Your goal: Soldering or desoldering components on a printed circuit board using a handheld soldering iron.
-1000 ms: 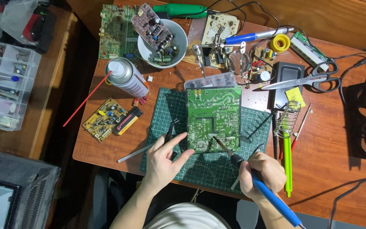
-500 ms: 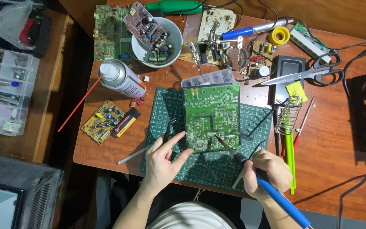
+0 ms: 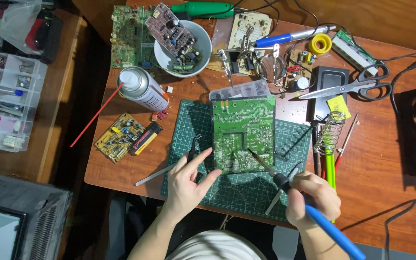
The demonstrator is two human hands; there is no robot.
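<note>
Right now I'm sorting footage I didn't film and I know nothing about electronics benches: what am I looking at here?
This is one view from a camera on a person's head, looking down at their own two bare hands over a cluttered wooden workbench. A green circuit board lies on a green cutting mat. The left hand steadies the board's lower left edge. The right hand has a grip on a blue-handled soldering iron, its tip on the board. Around them lie a spray can, scissors, a white bowl and a yellow board.

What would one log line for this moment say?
left hand: steadies green circuit board | right hand: holds soldering iron, tip on board | surface: cutting mat
</note>
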